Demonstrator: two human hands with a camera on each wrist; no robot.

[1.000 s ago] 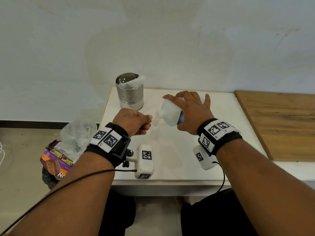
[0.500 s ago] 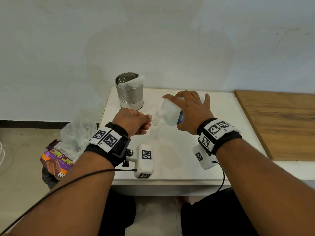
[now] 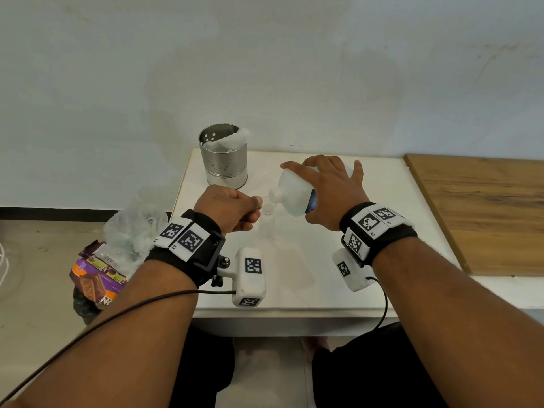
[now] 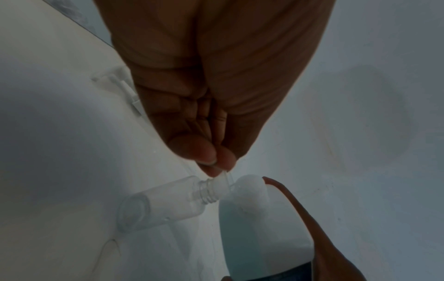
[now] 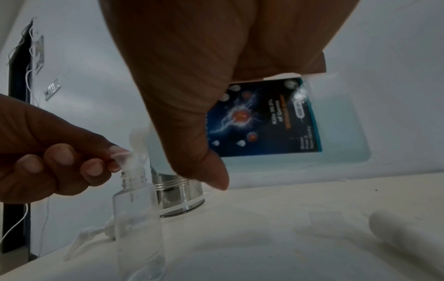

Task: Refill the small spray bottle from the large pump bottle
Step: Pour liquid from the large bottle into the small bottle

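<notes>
The small clear spray bottle (image 3: 267, 228) (image 5: 138, 228) stands uncapped on the white table (image 3: 294, 275). A small clear funnel (image 5: 131, 161) (image 4: 224, 177) sits in its neck, and my left hand (image 3: 256, 201) (image 4: 216, 157) pinches the funnel's rim between thumb and fingers. My right hand (image 3: 329, 189) grips the large bottle (image 3: 294, 195) (image 5: 264, 117) from above. That bottle has a blue label, holds clear liquid and is tilted with its open neck over the funnel. In the left wrist view the small bottle (image 4: 163, 205) looks almost empty.
The white pump head (image 5: 91, 235) lies on the table behind the small bottle. A white cylindrical part (image 5: 403, 228) lies to the right. A perforated steel canister (image 3: 223, 156) stands at the back left. A wooden board (image 3: 485, 207) adjoins on the right, a plastic bag (image 3: 129, 228) on the left.
</notes>
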